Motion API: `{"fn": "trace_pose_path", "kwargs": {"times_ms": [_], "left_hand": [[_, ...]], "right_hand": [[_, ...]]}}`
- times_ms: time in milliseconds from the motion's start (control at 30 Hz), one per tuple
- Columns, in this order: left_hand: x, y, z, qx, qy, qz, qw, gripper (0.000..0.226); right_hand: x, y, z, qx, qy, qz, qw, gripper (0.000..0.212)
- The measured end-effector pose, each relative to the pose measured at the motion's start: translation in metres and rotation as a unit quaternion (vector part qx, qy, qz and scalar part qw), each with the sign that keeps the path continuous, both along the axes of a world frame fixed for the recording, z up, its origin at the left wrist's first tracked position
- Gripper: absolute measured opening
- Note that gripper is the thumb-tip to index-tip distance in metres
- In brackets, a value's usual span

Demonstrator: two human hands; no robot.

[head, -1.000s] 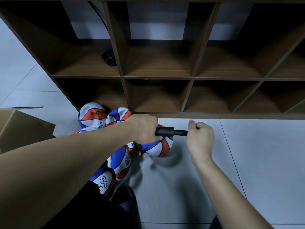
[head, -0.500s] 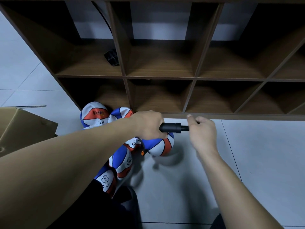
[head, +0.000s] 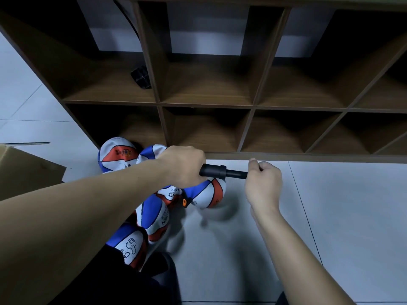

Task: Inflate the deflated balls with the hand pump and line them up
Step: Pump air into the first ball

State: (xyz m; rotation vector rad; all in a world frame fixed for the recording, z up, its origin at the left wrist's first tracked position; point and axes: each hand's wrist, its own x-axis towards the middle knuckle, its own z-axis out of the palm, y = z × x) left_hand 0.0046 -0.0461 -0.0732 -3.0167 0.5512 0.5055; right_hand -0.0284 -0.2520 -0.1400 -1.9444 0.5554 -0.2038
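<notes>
On the grey tiled floor [head: 330, 216], balls [head: 154, 216] are heaped at lower left below brown shelves [head: 248, 106]. The pump [head: 217, 171] is gripped by the left hand [head: 185, 165]; its handle is clasped by the right hand [head: 264, 183].

The left hand [head: 185, 166] grips the barrel of a black hand pump [head: 217, 170], held level above a blue, white and orange ball [head: 207, 193]. The right hand [head: 263, 183] clasps its handle end. More such balls [head: 116, 155] crowd the tiled floor [head: 341, 216] before a wooden cubby shelf [head: 207, 105].
</notes>
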Motion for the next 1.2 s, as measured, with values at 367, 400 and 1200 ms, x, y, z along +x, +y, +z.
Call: {"fn": "trace_pose_path", "kwargs": {"times_ms": [367, 400, 1200], "left_hand": [[-0.005, -0.011, -0.011, -0.057, 0.027, -0.021, 0.998, 0.038], [-0.005, -0.011, -0.012, -0.064, 0.029, -0.021, 0.997, 0.038], [-0.005, -0.005, -0.005, -0.031, 0.036, 0.004, 0.999, 0.029]], "right_hand": [[-0.011, 0.024, 0.012, 0.002, 0.018, 0.058, 0.998, 0.053], [-0.009, 0.022, 0.013, 0.001, 0.023, 0.064, 0.998, 0.054], [-0.007, 0.016, 0.010, -0.018, -0.011, 0.018, 1.000, 0.055]]}}
